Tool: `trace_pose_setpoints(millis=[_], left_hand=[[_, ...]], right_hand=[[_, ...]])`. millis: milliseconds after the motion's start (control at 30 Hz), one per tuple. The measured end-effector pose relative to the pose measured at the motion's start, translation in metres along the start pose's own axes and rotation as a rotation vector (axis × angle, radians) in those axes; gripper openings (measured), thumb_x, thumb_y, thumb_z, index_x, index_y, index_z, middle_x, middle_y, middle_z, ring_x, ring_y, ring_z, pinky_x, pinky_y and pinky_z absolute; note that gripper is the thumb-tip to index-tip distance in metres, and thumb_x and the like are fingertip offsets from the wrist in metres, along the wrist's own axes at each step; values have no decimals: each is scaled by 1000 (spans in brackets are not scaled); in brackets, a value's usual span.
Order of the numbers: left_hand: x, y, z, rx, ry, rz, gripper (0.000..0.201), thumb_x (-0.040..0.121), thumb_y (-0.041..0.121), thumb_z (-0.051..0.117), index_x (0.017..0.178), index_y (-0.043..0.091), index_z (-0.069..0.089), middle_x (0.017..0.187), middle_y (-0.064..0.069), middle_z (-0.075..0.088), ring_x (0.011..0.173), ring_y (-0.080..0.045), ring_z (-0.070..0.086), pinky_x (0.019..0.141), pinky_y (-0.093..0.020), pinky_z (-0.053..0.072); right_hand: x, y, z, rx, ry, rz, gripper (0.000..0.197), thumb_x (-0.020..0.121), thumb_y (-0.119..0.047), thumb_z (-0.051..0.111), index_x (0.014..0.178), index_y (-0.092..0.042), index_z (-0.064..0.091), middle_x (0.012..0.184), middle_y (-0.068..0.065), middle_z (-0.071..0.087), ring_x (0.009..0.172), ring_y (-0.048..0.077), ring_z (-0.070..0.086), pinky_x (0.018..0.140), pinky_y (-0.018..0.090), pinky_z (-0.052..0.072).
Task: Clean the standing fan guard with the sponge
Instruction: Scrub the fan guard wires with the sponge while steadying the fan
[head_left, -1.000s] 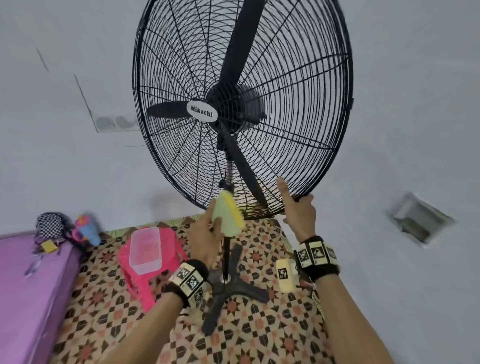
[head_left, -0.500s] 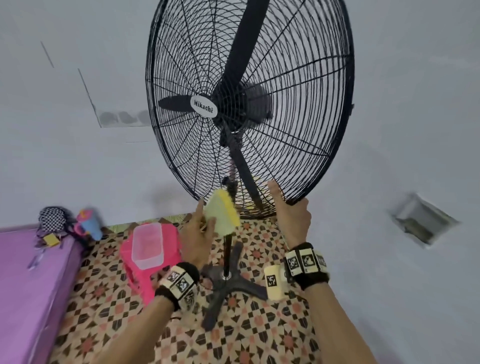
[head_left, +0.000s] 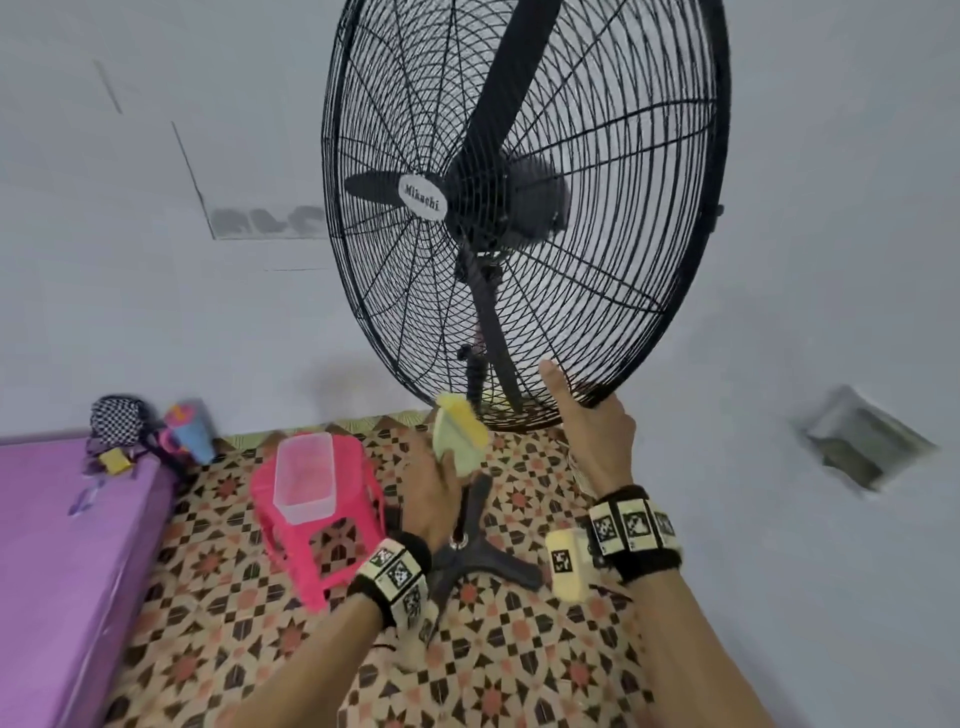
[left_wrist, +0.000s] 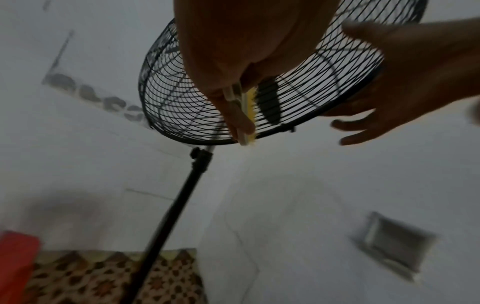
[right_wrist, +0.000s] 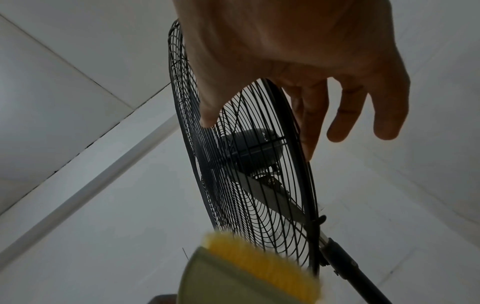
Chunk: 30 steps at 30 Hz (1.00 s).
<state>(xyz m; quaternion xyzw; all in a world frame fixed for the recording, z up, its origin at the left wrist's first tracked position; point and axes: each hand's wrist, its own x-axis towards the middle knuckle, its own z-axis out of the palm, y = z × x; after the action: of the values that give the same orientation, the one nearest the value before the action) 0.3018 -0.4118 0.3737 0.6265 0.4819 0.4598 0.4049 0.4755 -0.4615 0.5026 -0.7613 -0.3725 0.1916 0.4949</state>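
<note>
Mattress (head_left: 62, 545), purple, far left; pink stool (head_left: 317, 525) bearing a clear tub (head_left: 304, 478). My left hand (head_left: 431, 499) grips the sponge (head_left: 460, 434), yellow face at the fan guard's (head_left: 613, 270) bottom edge. My right hand (head_left: 597, 431) clasps the lower rim, thumb up.

Pale walls (head_left: 156, 312) — patterned floor (head_left: 519, 675), pink stool (head_left: 317, 519), purple mattress (head_left: 52, 545).

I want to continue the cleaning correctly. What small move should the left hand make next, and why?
Probably press the sponge against the guard's lower rim and wipe along it. The left hand holds it at the rim's bottom, and the right hand steadies the guard.
</note>
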Motion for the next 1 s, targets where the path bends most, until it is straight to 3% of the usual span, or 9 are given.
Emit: trace_pose_setpoints(millis=[100, 167, 300, 433, 533, 600, 700, 867, 1000], left_hand=[[-22, 28, 16, -64, -28, 102, 15, 110, 15, 48, 122, 19, 39, 117, 4, 63, 98, -2, 72, 70, -23, 62], [-32, 42, 30, -111, -27, 154, 15, 110, 23, 50, 121, 23, 41, 113, 11, 62, 96, 1, 70, 72, -29, 64], [-29, 35, 31, -174, -25, 89, 15, 110, 15, 48, 123, 15, 41, 117, 7, 61, 99, 8, 67, 72, -20, 61], [-2, 6, 9, -116, 116, -125, 19, 109, 12, 47, 121, 20, 35, 124, -14, 64, 94, -22, 73, 69, -33, 65], [2, 6, 7, -158, 108, -203, 24, 109, 12, 48, 123, 24, 33, 120, -8, 65, 92, -22, 72, 73, -40, 66], [-3, 13, 13, -206, 98, -318, 31, 109, 8, 47, 135, 16, 33, 122, -6, 61, 94, -22, 69, 72, -30, 64], [-3, 22, 24, -299, 125, -452, 48, 108, 2, 44, 151, 7, 25, 127, -8, 54, 89, -16, 62, 55, -10, 53], [-10, 53, 29, -362, 22, -346, 38, 107, 2, 47, 140, 11, 30, 142, -16, 53, 109, -29, 69, 62, -16, 58], [-38, 70, 36, -455, -177, -88, 30, 109, 6, 46, 132, 20, 32, 132, 7, 52, 110, -5, 70, 82, -43, 65]], right_hand=[[3, -3, 1, -15, 3, 12, 90, 71, -96, 55, 134, -32, 62, 133, -8, 67, 127, 22, 57, 114, 39, 40], [4, -3, 0, -21, 1, 11, 93, 69, -97, 55, 135, -31, 62, 134, -7, 67, 129, 25, 56, 114, 39, 40], [0, -4, -2, 7, -23, 26, 91, 71, -93, 57, 139, -31, 60, 137, -5, 65, 130, 23, 56, 112, 36, 38], [-1, -2, -1, 40, -36, 18, 89, 71, -93, 59, 137, -34, 60, 136, -10, 65, 127, 18, 57, 109, 30, 38], [-2, -2, 5, 42, -29, 14, 97, 65, -98, 58, 138, -35, 59, 135, -11, 66, 126, 17, 58, 116, 38, 42], [-2, -1, 7, 43, -23, 21, 98, 63, -99, 58, 137, -35, 59, 133, -11, 66, 125, 17, 59, 115, 39, 43], [-4, -1, 5, 47, -29, 15, 98, 64, -99, 58, 138, -34, 59, 134, -11, 66, 125, 16, 59, 115, 37, 43], [-3, -4, 1, 48, -53, 18, 91, 69, -94, 60, 137, -32, 60, 130, -11, 65, 116, 12, 57, 103, 25, 38], [0, -5, -1, 50, -38, 34, 95, 65, -96, 60, 135, -32, 61, 127, -12, 67, 114, 10, 56, 103, 26, 41]])
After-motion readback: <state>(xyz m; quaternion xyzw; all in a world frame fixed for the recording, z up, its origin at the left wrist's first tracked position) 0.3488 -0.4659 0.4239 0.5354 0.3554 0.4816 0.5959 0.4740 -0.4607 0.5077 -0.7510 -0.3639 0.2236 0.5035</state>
